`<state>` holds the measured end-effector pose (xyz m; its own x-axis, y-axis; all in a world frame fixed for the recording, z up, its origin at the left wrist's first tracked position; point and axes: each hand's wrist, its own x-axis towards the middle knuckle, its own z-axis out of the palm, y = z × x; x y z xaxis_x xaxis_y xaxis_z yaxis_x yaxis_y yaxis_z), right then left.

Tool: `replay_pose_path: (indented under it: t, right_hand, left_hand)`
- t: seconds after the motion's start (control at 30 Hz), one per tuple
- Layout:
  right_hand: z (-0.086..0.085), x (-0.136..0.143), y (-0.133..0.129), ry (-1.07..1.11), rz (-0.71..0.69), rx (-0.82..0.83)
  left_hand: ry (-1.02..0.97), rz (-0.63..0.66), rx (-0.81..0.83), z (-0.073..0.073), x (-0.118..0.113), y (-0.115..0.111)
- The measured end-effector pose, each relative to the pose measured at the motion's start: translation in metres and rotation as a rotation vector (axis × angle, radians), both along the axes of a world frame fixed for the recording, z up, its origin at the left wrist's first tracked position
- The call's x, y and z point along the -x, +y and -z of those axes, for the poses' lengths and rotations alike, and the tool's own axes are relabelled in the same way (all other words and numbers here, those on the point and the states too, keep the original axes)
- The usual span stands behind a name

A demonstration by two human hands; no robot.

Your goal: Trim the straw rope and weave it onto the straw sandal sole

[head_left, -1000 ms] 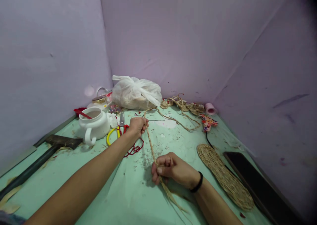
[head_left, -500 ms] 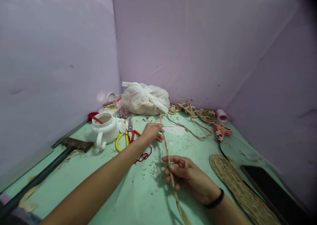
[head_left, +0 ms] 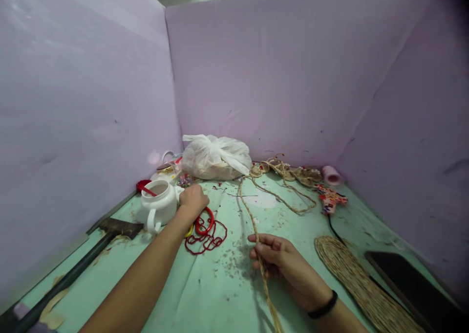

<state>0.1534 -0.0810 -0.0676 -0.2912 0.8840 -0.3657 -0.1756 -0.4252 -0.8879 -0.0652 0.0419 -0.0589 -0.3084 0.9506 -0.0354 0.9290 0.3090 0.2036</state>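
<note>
My right hand (head_left: 280, 257) pinches a braided straw cord (head_left: 264, 274) between thumb and fingers. Its loose frayed end hangs toward me; the rest runs up the table toward the white plastic bag. My left hand (head_left: 193, 201) is curled over a pair of scissors, covering the blades. Its red handle loop (head_left: 209, 224) and a bit of the yellow one show below the hand, while most of the fingers are hidden. Beneath the scissors lies a tangled string of red beads (head_left: 222, 235).
A white teapot (head_left: 158, 203) with a red spoon stands left of my left hand, and a hammer-like tool (head_left: 120, 228) lies nearer. A tied plastic bag (head_left: 216, 159) sits at the back. On the right are a woven sole (head_left: 351, 274), a phone (head_left: 406, 284) and a beaded glue gun (head_left: 330, 198).
My left hand has let go of the cord and moved left onto the scissors. The right hand still pinches the cord. The camera view has tilted up a little.
</note>
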Motion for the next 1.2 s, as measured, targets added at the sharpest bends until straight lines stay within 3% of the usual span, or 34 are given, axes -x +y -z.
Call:
replay_pose_path:
  t: [0.23,0.43,0.63,0.8,0.93,1.0,1.1,1.2]
  right_hand:
    - [0.004,-0.001,0.003,-0.01,-0.005,-0.015]
    - [0.006,-0.001,0.004,-0.004,0.003,-0.022]
    - [0.006,-0.002,0.007,-0.02,0.027,-0.038]
    - [0.014,-0.01,0.013,-0.27,0.032,-0.164]
    - [0.02,-0.028,0.017,-0.622,0.23,-0.401]
    - [0.013,-0.034,0.018,-0.726,0.307,-0.468]
    - [-0.017,-0.031,0.02,-0.726,0.298,-0.517]
    - [-0.059,-0.008,0.02,-0.571,0.219,-0.59]
  left_hand:
    - [0.032,-0.05,0.01,-0.005,0.008,0.006]
    - [0.013,-0.045,-0.201,-0.033,0.0,-0.002]
    - [-0.076,0.056,-0.38,-0.056,0.007,-0.004]
    - [-0.132,0.086,-0.542,-0.065,0.013,-0.009]
    - [-0.176,0.148,-0.717,-0.084,0.01,-0.027]
    - [-0.274,0.208,-0.826,-0.094,0.007,-0.037]
    - [-0.64,0.327,-0.931,-0.106,0.003,-0.05]
    - [-1.064,0.4,-0.807,-0.11,-0.007,-0.056]
